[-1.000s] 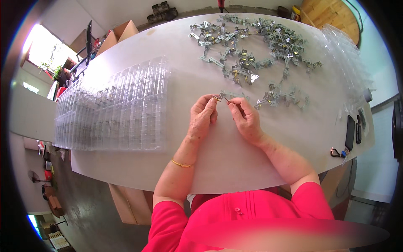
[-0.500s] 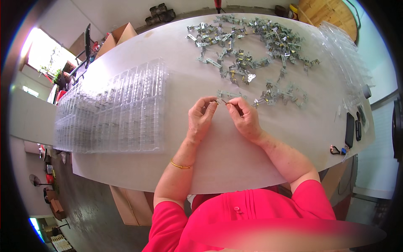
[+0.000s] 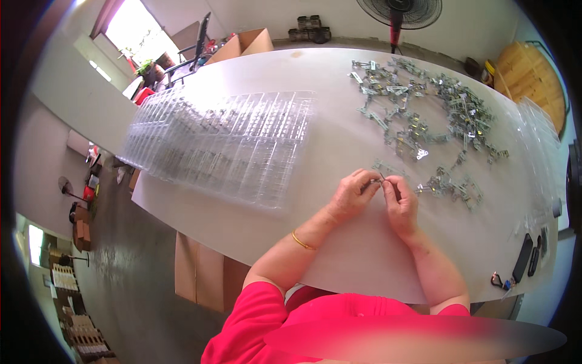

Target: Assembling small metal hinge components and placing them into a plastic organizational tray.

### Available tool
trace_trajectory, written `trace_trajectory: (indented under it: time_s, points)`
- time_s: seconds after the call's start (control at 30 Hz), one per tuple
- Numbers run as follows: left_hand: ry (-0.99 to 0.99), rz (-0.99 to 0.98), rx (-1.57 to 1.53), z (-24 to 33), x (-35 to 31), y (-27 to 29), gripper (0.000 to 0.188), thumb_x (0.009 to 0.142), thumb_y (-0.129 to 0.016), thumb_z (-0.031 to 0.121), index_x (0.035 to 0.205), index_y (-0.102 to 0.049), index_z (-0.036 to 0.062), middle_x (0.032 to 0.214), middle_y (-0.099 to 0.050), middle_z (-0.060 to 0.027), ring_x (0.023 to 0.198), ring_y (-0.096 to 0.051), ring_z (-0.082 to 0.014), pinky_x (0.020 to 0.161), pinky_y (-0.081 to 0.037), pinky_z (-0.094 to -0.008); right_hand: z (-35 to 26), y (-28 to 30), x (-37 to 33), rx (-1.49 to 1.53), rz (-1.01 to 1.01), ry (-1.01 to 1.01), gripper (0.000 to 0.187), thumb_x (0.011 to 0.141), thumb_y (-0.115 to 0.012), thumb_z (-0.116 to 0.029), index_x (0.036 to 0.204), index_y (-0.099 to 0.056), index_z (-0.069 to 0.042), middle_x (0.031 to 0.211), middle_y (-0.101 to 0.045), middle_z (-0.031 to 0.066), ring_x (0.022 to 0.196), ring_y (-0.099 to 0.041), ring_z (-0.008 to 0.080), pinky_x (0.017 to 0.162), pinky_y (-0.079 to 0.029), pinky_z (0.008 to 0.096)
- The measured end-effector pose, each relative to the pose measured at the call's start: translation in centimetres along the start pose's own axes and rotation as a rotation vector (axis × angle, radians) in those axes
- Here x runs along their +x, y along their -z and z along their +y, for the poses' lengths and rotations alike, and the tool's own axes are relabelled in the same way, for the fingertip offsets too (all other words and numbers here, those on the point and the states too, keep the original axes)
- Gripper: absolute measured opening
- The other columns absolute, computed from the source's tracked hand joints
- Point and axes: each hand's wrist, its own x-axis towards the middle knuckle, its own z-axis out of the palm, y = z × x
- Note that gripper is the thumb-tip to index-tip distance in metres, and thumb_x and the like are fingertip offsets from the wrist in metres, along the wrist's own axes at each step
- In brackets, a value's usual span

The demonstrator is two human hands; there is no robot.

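Note:
My left hand [image 3: 354, 195] pinches a small metal piece [image 3: 378, 180] between thumb and fingertips; its exact kind is too small to make out. My right hand [image 3: 401, 207] is closed at the fingertips on a thin, dark, pin-like piece [image 3: 382, 175]. The two sets of fingertips meet just above the table, hiding most of both pieces. Just beyond the fingers lies a flat metal bracket [image 3: 385, 166]. To the right of my right hand is a small group of metal brackets [image 3: 450, 187], and a larger heap of brackets with brassy parts [image 3: 464, 109] spreads farther back.
Clear plastic compartment trays [image 3: 242, 164] lie stacked on the table [image 3: 254, 233] at left. More clear trays [image 3: 536, 139] sit along the right edge, near a dark phone-like slab [image 3: 522, 258] and keys [image 3: 498, 280]. Cardboard boxes [image 3: 197, 273] stand below, and a fan [image 3: 397, 12] behind.
My view has swung left, so the table and its contents appear farther right and lower. My fingertips have come together, bringing the two small pieces into contact or nearly so.

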Motion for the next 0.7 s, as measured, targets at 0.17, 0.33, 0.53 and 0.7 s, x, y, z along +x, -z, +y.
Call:
trace_trajectory:
  time_s: [0.17, 0.33, 0.53, 0.7]
  points:
    - [-0.009, -0.068, 0.067, 0.3, -0.3, 0.2, 0.019, 0.085, -0.07, 0.003, 0.103, -0.068, 0.0026, 0.084, -0.063, -0.0098, 0.065, -0.058, -0.0156, 0.06, -0.048, -0.028, -1.0, 0.4, 0.3, -0.137, 0.065, 0.184, 0.004, 0.093, -0.065, -0.005, 0.096, -0.063, -0.004, 0.083, -0.056, 0.0027, 0.066, -0.048, 0.0109, 0.056, -0.041, 0.0257]
    - [0.207, -0.029, -0.38, -0.8, -0.2, -0.9, 0.015, 0.093, -0.064, 0.006, 0.107, -0.068, 0.0009, 0.079, -0.061, 0.0005, 0.072, -0.057, -0.0104, 0.063, -0.048, -0.0265, -0.1, 0.5, 0.9, -0.125, 0.253, 0.302, 0.003, 0.095, -0.063, -0.005, 0.096, -0.06, -0.004, 0.083, -0.055, 0.002, 0.065, -0.046, 0.0081, 0.055, -0.039, 0.0242]
    - [0.582, 0.018, -0.78, 0.1, 1.2, 2.1, 0.02, 0.1, -0.059, 0.018, 0.108, -0.067, 0.0019, 0.065, -0.051, 0.0047, 0.053, -0.04, -0.0022, 0.048, -0.03, -0.0192, -0.6, -0.1, 0.6, 0.093, 0.094, -0.02, 0.004, 0.097, -0.061, -0.008, 0.096, -0.059, -0.005, 0.067, -0.05, -0.0044, 0.058, -0.043, 0.0034, 0.051, -0.036, 0.0228]
    - [0.585, 0.006, -0.733, 0.3, 1.2, 1.9, 0.022, 0.101, -0.057, 0.021, 0.11, -0.066, 0.0027, 0.062, -0.046, 0.0059, 0.05, -0.037, -0.0034, 0.046, -0.028, -0.0205, -0.4, 0.0, 0.4, 0.101, 0.07, -0.031, 0.003, 0.097, -0.062, -0.008, 0.095, -0.06, -0.006, 0.066, -0.047, -0.0056, 0.058, -0.04, 0.0031, 0.051, -0.035, 0.0229]
